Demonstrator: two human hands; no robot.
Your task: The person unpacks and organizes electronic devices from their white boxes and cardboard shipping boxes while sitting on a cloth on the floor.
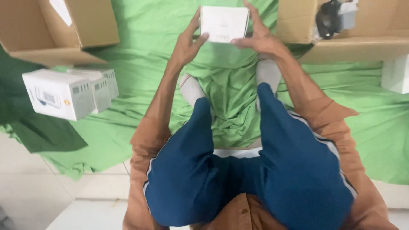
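White cardboard sits between my two hands: a small white box [224, 24] that I hold up in front of me, above the far middle of the green cloth [140, 38] spread on the floor. My left hand [187, 44] grips its left side, the thumb pressed against the lower left corner and the fingers [195, 20] running up along the edge. My right hand [260, 39] clasps the right side, thumb along the bottom edge and the fingers [252, 9] reaching up behind the top right corner. Both hands are closed on the box, which is lifted clear of the cloth.

I sit with my knees drawn up in blue trousers [272, 170], my feet in grey socks [269, 72] resting on the cloth just under the box. My sleeves are rust-brown.

At the left edge of the cloth stand more white boxes [70, 91], packed close beside one another, with a dark green cloth [38, 132] lying under and in front of them. An open brown carton [55, 30] takes the far left corner. Another brown carton [341, 38] lies at the far right corner, with a dark object [328, 19] inside that I cannot make out. A white block [396, 74] sits at the right edge.
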